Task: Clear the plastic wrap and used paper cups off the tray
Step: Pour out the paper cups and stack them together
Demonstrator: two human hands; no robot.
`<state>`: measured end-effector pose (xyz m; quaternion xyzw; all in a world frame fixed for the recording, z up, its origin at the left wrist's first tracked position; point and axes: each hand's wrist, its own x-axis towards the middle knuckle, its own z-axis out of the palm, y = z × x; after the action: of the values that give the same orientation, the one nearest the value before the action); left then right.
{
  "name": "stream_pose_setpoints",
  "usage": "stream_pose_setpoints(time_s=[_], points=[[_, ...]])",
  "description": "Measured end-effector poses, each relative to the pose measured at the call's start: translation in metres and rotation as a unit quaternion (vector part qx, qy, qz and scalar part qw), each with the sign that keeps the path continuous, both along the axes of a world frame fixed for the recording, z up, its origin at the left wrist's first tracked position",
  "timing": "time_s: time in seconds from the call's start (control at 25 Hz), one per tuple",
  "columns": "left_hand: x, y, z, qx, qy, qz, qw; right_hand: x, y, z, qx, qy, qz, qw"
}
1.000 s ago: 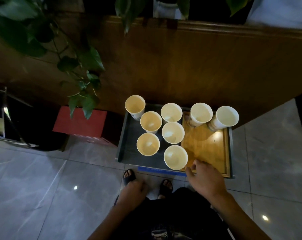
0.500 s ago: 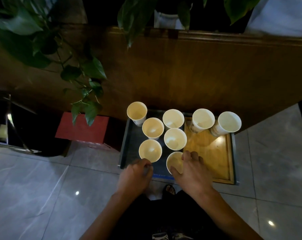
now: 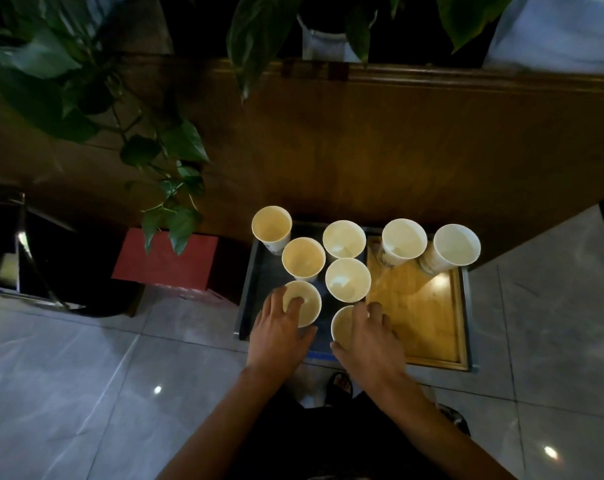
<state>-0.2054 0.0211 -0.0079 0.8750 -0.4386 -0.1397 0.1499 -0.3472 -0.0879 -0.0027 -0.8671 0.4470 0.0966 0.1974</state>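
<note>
Both hands are now gripping cups on the tray.

The left hand (image 3: 280,332), short of the tray (image 3: 464,306) half a second ago, is clamping its grip on the near-left cup (image 3: 307,306), one finger inside; the right hand (image 3: 369,336) is gripping the near cup (image 3: 342,325). Five cups are crowding just beyond both grips; bare wood is lying open right of the right grip.

Both hands are moving up from beside the person's legs onto the near edge of the tray. The left hand (image 3: 279,332) is now closing round the near-left paper cup (image 3: 305,304), one finger hooked inside its rim. The right hand (image 3: 369,336) is curling over the nearest cup (image 3: 342,325), covering most of its mouth.
</note>
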Motion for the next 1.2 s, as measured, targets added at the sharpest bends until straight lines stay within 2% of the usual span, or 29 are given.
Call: stream_pose_setpoints(time_s=[0.28, 0.36, 0.48, 0.52, 0.6, 0.68, 0.76, 0.92, 1.0, 1.2], points=[[-0.004, 0.003, -0.005, 0.022, 0.017, -0.002, 1.0, -0.017, -0.005, -0.001, 0.04, -0.03, 0.03, 0.998], [-0.008, 0.006, 0.0, -0.006, 0.002, 0.005, 1.0, -0.028, -0.017, 0.008, 0.125, -0.058, 0.003, 0.99], [-0.023, 0.011, 0.011, -0.087, -0.007, -0.021, 0.996, -0.047, -0.04, 0.029, 0.25, -0.143, -0.061, 0.956], [-0.03, 0.01, 0.017, -0.103, 0.039, -0.021, 0.994, -0.052, -0.048, 0.036, 0.273, -0.162, -0.077, 0.945], [-0.041, 0.006, 0.035, -0.085, 0.204, 0.004, 0.975, -0.06, -0.06, 0.052, 0.298, -0.19, -0.083, 0.932], [-0.049, 0.003, 0.048, -0.061, 0.364, 0.003, 0.929, -0.063, -0.065, 0.066, 0.312, -0.207, -0.07, 0.925], [-0.056, 0.0, 0.055, -0.044, 0.449, -0.015, 0.892, -0.063, -0.064, 0.077, 0.326, -0.226, -0.059, 0.916], [-0.064, -0.002, 0.062, -0.067, 0.534, 0.005, 0.843, -0.056, -0.057, 0.085, 0.314, -0.242, -0.042, 0.917], [-0.064, -0.004, 0.063, -0.07, 0.526, 0.006, 0.848, -0.054, -0.055, 0.087, 0.316, -0.247, -0.044, 0.915], [-0.065, -0.006, 0.062, -0.015, 0.384, 0.002, 0.923, -0.05, -0.051, 0.09, 0.359, -0.277, -0.099, 0.886]])
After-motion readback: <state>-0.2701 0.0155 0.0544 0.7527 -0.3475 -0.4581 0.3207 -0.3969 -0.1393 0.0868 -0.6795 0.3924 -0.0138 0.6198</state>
